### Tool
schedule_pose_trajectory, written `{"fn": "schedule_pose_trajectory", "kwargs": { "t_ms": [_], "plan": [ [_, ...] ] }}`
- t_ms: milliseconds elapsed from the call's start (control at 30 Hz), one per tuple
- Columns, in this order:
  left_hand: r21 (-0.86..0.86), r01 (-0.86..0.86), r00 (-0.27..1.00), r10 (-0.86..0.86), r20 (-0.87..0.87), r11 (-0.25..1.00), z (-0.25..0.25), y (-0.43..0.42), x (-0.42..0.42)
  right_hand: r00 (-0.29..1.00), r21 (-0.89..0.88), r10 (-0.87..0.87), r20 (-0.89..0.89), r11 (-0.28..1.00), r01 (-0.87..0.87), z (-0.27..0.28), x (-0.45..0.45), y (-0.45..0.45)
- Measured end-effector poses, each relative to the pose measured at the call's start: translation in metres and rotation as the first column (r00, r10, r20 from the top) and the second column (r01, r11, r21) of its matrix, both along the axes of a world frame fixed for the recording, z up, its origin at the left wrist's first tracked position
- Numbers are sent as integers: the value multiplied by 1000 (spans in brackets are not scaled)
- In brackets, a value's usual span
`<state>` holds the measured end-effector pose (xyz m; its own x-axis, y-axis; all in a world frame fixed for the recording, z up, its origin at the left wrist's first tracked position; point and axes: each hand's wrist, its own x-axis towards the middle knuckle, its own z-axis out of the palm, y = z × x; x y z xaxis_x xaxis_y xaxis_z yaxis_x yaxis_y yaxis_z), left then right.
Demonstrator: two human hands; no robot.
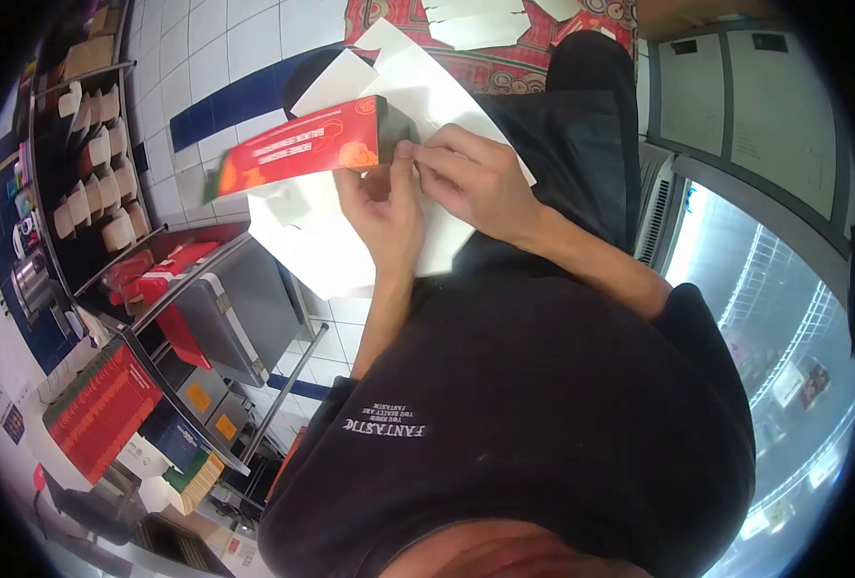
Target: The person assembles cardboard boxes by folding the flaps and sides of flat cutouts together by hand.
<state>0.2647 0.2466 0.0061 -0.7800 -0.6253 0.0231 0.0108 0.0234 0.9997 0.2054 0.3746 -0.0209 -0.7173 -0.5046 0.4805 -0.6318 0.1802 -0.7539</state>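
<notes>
Holding the red printed food carton (297,149) at its dark end (395,127) over the lap, left hand (384,212) pinching the lower edge near that corner, thumb up and fingers behind. Right hand (475,178) has fingers bunched together at the same end, almost meeting the left thumb; cannot tell if a flap is caught between them. Main risk: far end hangs out unsupported and blurred, so carton could swing or tip if the left pinch loosens. Pressing too hard at the corner could crease or split the board, since both hands load one small spot. Right fingertips could slip off the dark end, smooth-looking with little edge to catch. White cardboard sheets (321,241) lie loose and tilted beneath; a knee shift could slide them onto the tiled floor (196,58) or red patterned mat (461,69)
</notes>
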Motion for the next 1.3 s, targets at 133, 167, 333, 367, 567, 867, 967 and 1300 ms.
{"fn": "schedule_pose_trajectory", "kwargs": {
  "t_ms": [133,167,333,367,567,867,967,1300],
  "plan": [
    [104,47,996,-54,68,993,0,-1,8,942,-160,6,335,986,50,-5,5,-6],
    [123,76,992,-88,93,989,-2,-3,10,907,-221,33,419,973,67,-8,4,-7],
    [135,256,951,-274,145,957,5,-24,27,726,-229,182,663,973,-35,-2,-3,1],
    [71,333,917,-340,210,940,7,-28,29,769,-210,200,608,974,-87,-8,-4,2],
    [-110,95,970,-117,-212,989,24,-23,5,690,-162,398,604,910,-383,-25,-1,11],
    [-566,441,877,-469,106,697,29,5,13,893,-371,200,404,928,-40,51,-36,31],
    [-559,435,850,-526,-2,706,36,-3,-3,882,-332,191,431,942,-42,62,-24,30],
    [308,35,999,-26,-32,951,56,-8,-11,928,-190,162,335,976,-101,59,-20,36]
  ]
}}
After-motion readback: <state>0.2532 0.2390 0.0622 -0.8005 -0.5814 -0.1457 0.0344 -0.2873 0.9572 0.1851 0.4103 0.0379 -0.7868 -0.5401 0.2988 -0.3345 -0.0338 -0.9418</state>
